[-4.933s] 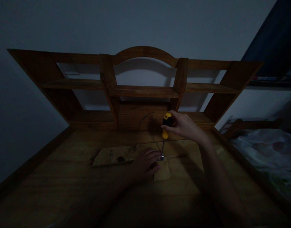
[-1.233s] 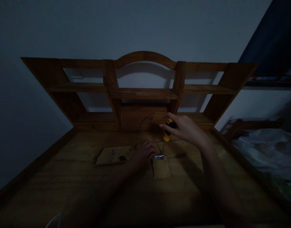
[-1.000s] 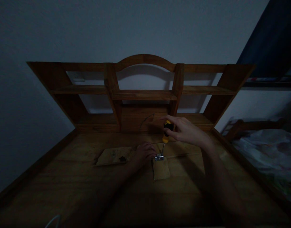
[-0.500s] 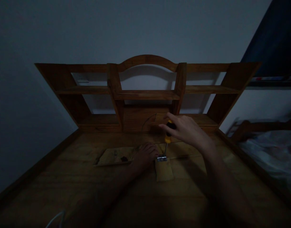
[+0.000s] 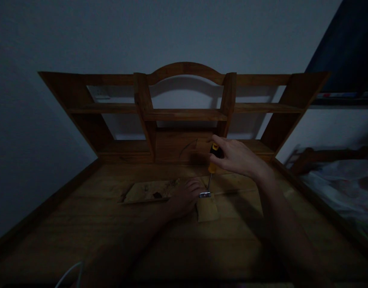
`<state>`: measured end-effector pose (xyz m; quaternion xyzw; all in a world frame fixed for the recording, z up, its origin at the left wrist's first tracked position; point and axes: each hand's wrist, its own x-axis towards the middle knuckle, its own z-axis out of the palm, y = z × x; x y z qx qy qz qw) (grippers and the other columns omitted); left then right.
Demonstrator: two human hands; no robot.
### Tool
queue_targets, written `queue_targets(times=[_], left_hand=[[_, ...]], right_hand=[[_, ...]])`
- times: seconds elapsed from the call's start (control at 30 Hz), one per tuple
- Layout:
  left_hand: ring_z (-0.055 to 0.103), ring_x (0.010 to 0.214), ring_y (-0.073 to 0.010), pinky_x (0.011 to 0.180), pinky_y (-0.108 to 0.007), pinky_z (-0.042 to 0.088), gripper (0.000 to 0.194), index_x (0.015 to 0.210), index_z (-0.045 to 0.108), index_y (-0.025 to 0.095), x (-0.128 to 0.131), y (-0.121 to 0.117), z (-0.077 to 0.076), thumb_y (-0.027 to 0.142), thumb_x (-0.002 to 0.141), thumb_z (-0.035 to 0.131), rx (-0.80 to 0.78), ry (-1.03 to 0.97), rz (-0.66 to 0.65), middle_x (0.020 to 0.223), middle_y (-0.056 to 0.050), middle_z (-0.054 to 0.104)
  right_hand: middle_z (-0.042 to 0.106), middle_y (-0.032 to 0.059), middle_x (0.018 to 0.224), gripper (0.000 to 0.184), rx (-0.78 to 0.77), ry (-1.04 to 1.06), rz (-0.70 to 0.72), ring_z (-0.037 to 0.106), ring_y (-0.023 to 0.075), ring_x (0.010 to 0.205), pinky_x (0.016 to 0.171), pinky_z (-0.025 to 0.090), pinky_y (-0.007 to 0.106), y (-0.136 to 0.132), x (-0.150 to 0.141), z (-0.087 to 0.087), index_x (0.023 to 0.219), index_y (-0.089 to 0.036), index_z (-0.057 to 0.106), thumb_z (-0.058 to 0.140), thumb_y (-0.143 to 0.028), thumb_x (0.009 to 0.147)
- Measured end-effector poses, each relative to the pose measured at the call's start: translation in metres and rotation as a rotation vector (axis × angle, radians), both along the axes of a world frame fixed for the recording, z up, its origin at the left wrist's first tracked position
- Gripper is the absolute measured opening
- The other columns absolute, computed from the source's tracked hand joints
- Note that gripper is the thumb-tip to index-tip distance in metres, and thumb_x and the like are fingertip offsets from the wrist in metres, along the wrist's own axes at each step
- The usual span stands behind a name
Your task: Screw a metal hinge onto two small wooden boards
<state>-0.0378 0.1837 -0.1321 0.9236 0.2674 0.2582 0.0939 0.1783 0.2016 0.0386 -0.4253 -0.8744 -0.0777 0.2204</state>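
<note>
My right hand is closed round the yellow and black handle of a screwdriver, which stands nearly upright. Its tip rests on a small metal hinge at the top edge of a small pale wooden piece on the wooden desk. My left hand lies curled on the desk just left of the hinge, fingers pressed against it and the wooden piece. The light is dim.
A flat wooden board lies left of my left hand. A wooden hutch with shelves stands along the desk's back edge against the wall. A bed with light bedding is at the right. A white cable shows at the bottom left.
My right hand has turned on the screwdriver handle and shifted its grip several times. The left hand has stayed by the hinge. The view has drifted slightly.
</note>
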Motion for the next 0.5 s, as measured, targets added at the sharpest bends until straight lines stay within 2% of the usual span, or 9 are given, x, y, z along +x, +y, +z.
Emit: queue_targets(times=[0.07,0.13,0.27,0.33,0.43,0.5], left_hand=[[0.05,0.122,-0.0224,0.111,-0.045,0.037,0.037,0.126,0.058,0.023,0.0013,0.0007,-0.0021,0.017,0.097,0.036,-0.024,-0.011,-0.028,0.125,-0.007,0.061],[0.05,0.122,-0.0232,0.11,-0.045,0.037,0.036,0.126,0.058,0.022,0.0021,0.0023,-0.0049,0.018,0.098,0.035,-0.052,-0.024,-0.032,0.126,-0.007,0.061],[0.05,0.122,-0.0236,0.109,-0.045,0.038,0.037,0.127,0.057,0.022,0.0018,0.0045,-0.0061,0.021,0.1,0.032,-0.082,-0.063,-0.052,0.127,-0.008,0.061],[0.05,0.122,-0.0228,0.11,-0.045,0.038,0.037,0.127,0.056,0.021,0.0012,0.0046,-0.0046,0.021,0.1,0.031,-0.069,-0.075,-0.073,0.127,-0.008,0.061],[0.05,0.123,-0.0217,0.112,-0.044,0.036,0.037,0.127,0.056,0.02,0.0005,0.0041,-0.002,0.021,0.1,0.031,-0.064,-0.063,-0.077,0.128,-0.008,0.061],[0.05,0.123,-0.0218,0.112,-0.044,0.036,0.036,0.127,0.056,0.02,0.0002,0.0037,-0.0012,0.022,0.1,0.032,-0.075,-0.052,-0.071,0.129,-0.008,0.061]], right_hand=[[0.065,0.006,0.117,0.036,-0.047,0.042,0.098,0.064,0.023,0.099,0.083,0.043,0.031,-0.0003,0.0025,0.002,0.125,-0.02,0.052,0.055,-0.029,0.09],[0.067,0.0044,0.113,0.029,-0.054,0.059,0.13,0.064,0.0209,0.095,0.081,0.043,0.029,-0.0003,0.0032,0.0032,0.12,-0.021,0.055,0.053,-0.032,0.094],[0.067,0.0066,0.09,0.036,0.006,0.013,-0.006,0.064,0.0253,0.083,0.071,0.042,0.033,0.0006,-0.0002,0.0029,0.111,-0.018,0.056,0.047,-0.05,0.096],[0.067,0.0069,0.096,0.033,-0.023,0.022,0.001,0.064,0.0257,0.087,0.074,0.042,0.033,0.0009,-0.001,0.0031,0.116,-0.019,0.053,0.053,-0.042,0.092],[0.065,0.0038,0.11,0.033,-0.123,0.081,0.131,0.062,0.0211,0.095,0.081,0.042,0.03,-0.0003,-0.0005,0.0037,0.117,-0.022,0.049,0.056,-0.024,0.086],[0.065,0.0035,0.106,0.025,-0.112,0.089,0.144,0.062,0.0197,0.091,0.079,0.041,0.029,-0.0015,-0.001,0.0031,0.114,-0.022,0.049,0.054,-0.027,0.089]])
